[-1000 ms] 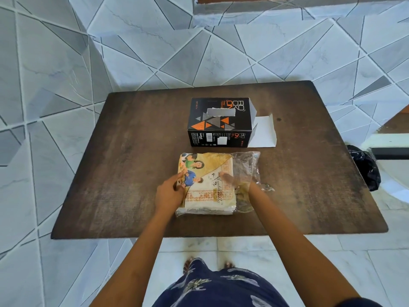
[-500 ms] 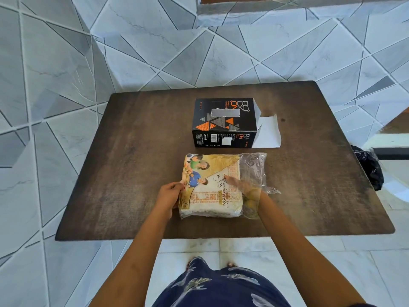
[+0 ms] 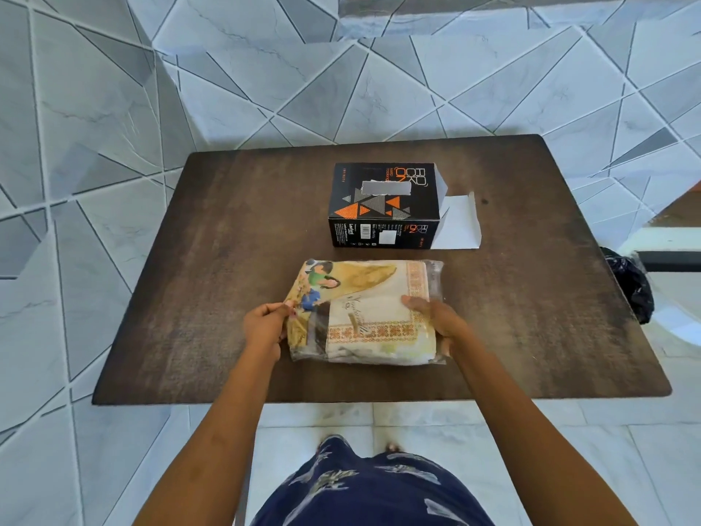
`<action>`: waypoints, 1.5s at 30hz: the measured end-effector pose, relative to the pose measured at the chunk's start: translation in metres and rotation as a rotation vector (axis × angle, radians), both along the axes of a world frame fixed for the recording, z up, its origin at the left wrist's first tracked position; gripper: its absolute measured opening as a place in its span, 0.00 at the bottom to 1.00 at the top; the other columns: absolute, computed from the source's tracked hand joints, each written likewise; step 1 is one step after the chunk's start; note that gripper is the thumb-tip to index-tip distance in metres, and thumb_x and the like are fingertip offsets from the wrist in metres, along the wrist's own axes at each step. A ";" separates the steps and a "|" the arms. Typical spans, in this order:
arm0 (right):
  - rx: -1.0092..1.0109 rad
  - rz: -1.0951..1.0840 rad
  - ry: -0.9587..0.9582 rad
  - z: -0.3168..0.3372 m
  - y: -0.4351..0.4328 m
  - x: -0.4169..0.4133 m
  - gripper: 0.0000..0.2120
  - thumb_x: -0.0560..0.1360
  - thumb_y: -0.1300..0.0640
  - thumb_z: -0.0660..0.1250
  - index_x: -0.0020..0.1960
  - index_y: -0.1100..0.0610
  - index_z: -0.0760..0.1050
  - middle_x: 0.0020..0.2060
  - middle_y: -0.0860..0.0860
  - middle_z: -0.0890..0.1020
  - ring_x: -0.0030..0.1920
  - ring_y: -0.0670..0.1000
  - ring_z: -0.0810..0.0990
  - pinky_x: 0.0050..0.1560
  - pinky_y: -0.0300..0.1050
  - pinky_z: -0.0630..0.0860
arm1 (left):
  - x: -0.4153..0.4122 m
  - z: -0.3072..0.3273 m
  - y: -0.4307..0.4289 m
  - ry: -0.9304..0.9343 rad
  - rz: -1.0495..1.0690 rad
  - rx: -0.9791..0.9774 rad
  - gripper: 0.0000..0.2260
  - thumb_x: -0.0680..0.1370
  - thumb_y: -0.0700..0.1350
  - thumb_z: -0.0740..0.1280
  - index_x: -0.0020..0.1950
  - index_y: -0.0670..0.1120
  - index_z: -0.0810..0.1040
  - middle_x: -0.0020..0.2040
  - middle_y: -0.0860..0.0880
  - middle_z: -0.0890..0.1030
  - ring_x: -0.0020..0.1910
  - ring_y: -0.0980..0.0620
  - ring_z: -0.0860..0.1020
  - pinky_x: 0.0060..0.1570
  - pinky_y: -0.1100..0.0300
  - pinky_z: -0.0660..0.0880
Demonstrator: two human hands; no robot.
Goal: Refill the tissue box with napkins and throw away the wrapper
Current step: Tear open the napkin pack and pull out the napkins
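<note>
A pack of patterned napkins point(image 3: 373, 317) lies in a clear printed plastic wrapper point(image 3: 435, 277) on the near half of the brown table point(image 3: 212, 260). My left hand point(image 3: 264, 328) pinches the wrapper's left end. My right hand point(image 3: 436, 322) grips the right end of the napkin stack, thumb on top, inside the wrapper's open mouth. Behind the pack stands the black and orange tissue box point(image 3: 383, 205), its right end flap point(image 3: 457, 227) folded out flat on the table and its top slot showing grey.
A black plastic bag point(image 3: 627, 284) hangs off the table's right edge. The wall and floor are pale geometric tiles. Bare tabletop lies to the left and right of the pack. My patterned blue clothing shows at the bottom.
My left hand closed into a pinch on the wrapper's left end. My right hand pushed deeper over the napkins' right end, and the wrapper's loose right part is now flatter against the stack.
</note>
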State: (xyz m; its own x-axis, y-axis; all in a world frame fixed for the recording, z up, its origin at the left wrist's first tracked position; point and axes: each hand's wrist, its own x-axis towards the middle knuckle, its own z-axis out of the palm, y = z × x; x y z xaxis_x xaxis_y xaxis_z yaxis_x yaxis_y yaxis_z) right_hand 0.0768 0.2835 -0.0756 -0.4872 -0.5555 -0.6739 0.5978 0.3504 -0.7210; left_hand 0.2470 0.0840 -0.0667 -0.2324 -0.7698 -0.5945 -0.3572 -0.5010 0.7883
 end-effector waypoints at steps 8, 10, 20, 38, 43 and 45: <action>-0.080 -0.086 -0.046 0.001 -0.002 0.002 0.18 0.72 0.59 0.68 0.60 0.64 0.74 0.48 0.59 0.82 0.42 0.53 0.84 0.44 0.50 0.82 | 0.019 -0.006 -0.031 -0.134 0.025 -0.083 0.05 0.75 0.45 0.67 0.46 0.43 0.77 0.49 0.42 0.80 0.45 0.45 0.76 0.40 0.53 0.75; -0.078 -0.090 -0.061 -0.001 -0.004 0.004 0.20 0.71 0.58 0.68 0.61 0.63 0.73 0.54 0.61 0.81 0.50 0.57 0.82 0.51 0.53 0.79 | 0.015 -0.006 -0.025 -0.114 -0.113 0.015 0.19 0.76 0.50 0.66 0.62 0.41 0.72 0.56 0.44 0.76 0.57 0.44 0.75 0.49 0.54 0.73; -0.095 -0.104 -0.040 0.012 -0.015 0.000 0.18 0.71 0.57 0.69 0.59 0.62 0.73 0.53 0.61 0.81 0.51 0.58 0.81 0.50 0.53 0.79 | 0.041 -0.002 -0.065 -0.355 0.101 -0.213 0.25 0.69 0.45 0.74 0.60 0.32 0.74 0.59 0.34 0.78 0.58 0.38 0.77 0.60 0.47 0.74; -0.166 -0.057 -0.061 0.032 -0.079 0.007 0.13 0.73 0.58 0.66 0.56 0.61 0.72 0.46 0.58 0.82 0.34 0.52 0.85 0.29 0.43 0.80 | 0.103 0.029 -0.144 -0.389 0.481 -0.033 0.19 0.81 0.46 0.55 0.69 0.37 0.64 0.72 0.42 0.66 0.72 0.47 0.64 0.71 0.58 0.59; -0.169 -0.044 -0.067 0.034 -0.087 0.016 0.10 0.73 0.58 0.66 0.53 0.59 0.74 0.39 0.56 0.85 0.35 0.53 0.85 0.30 0.45 0.81 | 0.082 0.018 -0.131 0.163 0.555 0.102 0.19 0.80 0.44 0.56 0.70 0.40 0.66 0.71 0.42 0.68 0.66 0.46 0.71 0.44 0.60 0.73; -0.169 -0.043 -0.072 0.032 -0.087 0.019 0.10 0.73 0.58 0.66 0.53 0.58 0.74 0.42 0.56 0.85 0.37 0.54 0.85 0.32 0.46 0.82 | 0.071 0.017 -0.127 0.244 0.626 0.154 0.19 0.80 0.44 0.58 0.69 0.38 0.67 0.69 0.41 0.70 0.55 0.48 0.75 0.46 0.58 0.70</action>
State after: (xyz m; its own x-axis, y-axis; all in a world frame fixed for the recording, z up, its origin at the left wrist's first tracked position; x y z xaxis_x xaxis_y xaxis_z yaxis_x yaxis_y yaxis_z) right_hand 0.0958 0.1966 -0.0432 -0.4669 -0.6434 -0.6067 0.6621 0.2005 -0.7221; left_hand 0.3176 -0.0427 -0.0496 0.0872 -0.7139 -0.6948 0.2149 -0.6676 0.7128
